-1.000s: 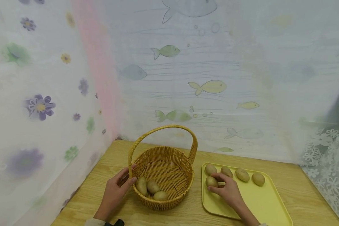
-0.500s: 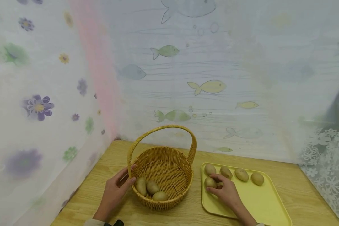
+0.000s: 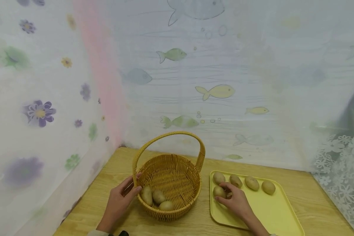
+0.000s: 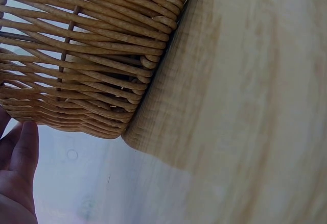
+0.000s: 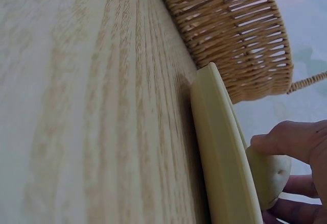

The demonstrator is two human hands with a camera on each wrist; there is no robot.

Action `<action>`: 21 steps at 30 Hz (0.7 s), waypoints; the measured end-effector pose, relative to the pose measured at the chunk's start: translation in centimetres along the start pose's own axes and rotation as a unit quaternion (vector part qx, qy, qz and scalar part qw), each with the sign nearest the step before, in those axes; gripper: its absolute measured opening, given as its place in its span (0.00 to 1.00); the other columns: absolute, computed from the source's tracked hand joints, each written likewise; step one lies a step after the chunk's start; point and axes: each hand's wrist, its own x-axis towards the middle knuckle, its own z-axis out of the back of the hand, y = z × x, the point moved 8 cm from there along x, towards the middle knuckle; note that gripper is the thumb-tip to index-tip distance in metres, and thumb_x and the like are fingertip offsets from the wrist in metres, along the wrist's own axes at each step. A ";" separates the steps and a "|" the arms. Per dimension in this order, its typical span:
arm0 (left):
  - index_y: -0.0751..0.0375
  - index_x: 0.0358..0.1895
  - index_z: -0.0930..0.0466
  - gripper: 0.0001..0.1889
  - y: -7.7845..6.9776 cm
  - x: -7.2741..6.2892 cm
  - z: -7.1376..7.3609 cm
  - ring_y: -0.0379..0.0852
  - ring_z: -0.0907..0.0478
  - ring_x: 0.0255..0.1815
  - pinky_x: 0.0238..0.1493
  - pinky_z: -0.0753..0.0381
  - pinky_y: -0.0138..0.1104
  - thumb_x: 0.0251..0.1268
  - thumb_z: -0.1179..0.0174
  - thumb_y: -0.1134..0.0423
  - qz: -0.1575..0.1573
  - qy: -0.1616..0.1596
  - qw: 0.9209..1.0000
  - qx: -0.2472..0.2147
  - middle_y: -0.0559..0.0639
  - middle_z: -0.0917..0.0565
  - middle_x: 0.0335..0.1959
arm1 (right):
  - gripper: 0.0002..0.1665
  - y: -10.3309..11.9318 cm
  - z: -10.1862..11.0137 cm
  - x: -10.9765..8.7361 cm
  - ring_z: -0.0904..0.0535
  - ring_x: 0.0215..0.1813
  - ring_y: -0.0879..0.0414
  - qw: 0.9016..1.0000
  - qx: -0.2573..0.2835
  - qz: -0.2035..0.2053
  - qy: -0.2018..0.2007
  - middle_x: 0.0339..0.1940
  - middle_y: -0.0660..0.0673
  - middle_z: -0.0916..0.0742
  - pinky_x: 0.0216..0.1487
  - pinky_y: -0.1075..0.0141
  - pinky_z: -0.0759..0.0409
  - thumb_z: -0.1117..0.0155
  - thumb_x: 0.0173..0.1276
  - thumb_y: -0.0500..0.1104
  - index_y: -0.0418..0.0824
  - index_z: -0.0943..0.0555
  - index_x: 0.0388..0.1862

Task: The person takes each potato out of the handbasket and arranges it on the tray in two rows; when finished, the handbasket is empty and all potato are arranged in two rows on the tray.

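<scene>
My left hand [image 3: 120, 200] grips the left rim of a wicker basket [image 3: 188, 205], at the foot of its tall handle [image 3: 168, 133]. Inside the basket, three potatoes [image 3: 158, 196] lie together toward the near left. Over the left part of a yellow tray [image 3: 265, 213], my right hand [image 3: 235, 199] pinches a potato [image 3: 218, 192] between thumb and fingers. The right wrist view shows that potato [image 5: 268, 175] close by the tray wall [image 5: 219, 142], thumb on one side and fingers on the other. In the left wrist view, fingertips [image 4: 28, 137] touch the woven side [image 4: 92, 55].
Several more potatoes [image 3: 251, 183] form a row along the tray's far edge. Basket and tray stand side by side on a wooden table [image 3: 106, 177], with a narrow strip of wood between them. Printed curtains [image 3: 177, 82] rise behind and to the left.
The view has shifted very slightly. Both hands keep their places, the left on the basket and the right at the potato on the tray.
</scene>
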 end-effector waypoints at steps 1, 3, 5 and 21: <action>0.62 0.72 0.24 0.24 0.0 0.0 0.0 0.55 0.28 0.71 0.66 0.25 0.31 0.76 0.35 0.67 0.003 -0.001 1.000 0.002 0.58 0.21 0.69 | 0.28 0.0 0.0 0.0 0.16 0.47 0.53 1.000 0.000 0.000 -0.001 0.48 0.48 0.12 0.40 0.67 0.14 0.15 0.56 0.40 0.35 0.14 0.55; 0.63 0.72 0.24 0.24 0.1 0.0 0.0 0.55 0.29 0.71 0.66 0.25 0.30 0.76 0.36 0.67 0.005 0.000 1.000 0.002 0.58 0.21 0.69 | 0.28 0.1 0.0 0.0 0.16 0.47 0.53 1.000 -0.001 0.001 -0.001 0.49 0.48 0.12 0.40 0.67 0.14 0.15 0.56 0.39 0.35 0.15 0.55; 0.64 0.73 0.25 0.24 0.1 0.0 -0.1 0.55 0.29 0.71 0.66 0.26 0.30 0.76 0.36 0.67 0.005 0.001 1.000 0.001 0.58 0.22 0.69 | 0.29 0.2 0.1 0.0 0.16 0.48 0.52 1.000 -0.004 0.002 -0.002 0.49 0.48 0.12 0.40 0.67 0.14 0.15 0.56 0.39 0.35 0.15 0.56; 0.60 0.71 0.23 0.24 0.2 0.0 0.0 0.52 0.27 0.70 0.66 0.25 0.31 0.75 0.35 0.67 0.007 -0.006 1.000 0.000 0.55 0.20 0.68 | 0.25 2.3 1.0 0.2 0.17 0.55 0.44 0.997 -0.050 0.057 -0.015 0.52 0.43 0.13 0.48 0.52 0.13 0.19 0.63 0.40 0.35 0.15 0.57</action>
